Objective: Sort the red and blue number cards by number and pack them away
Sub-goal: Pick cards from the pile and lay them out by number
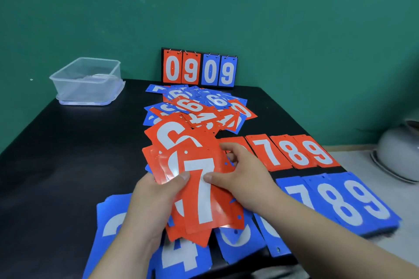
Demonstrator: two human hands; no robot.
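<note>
Hands are working a fanned bunch of red cards [195, 190] above the black table [68, 154]: left hand [147, 206] is clamping the fan, right hand [244, 179] is pinching the top card, reading 7. Sliding it off squarely onto the red 7 pile [265, 152] looks wisest. Scoreboard [199, 68] is reading 0909.
</note>
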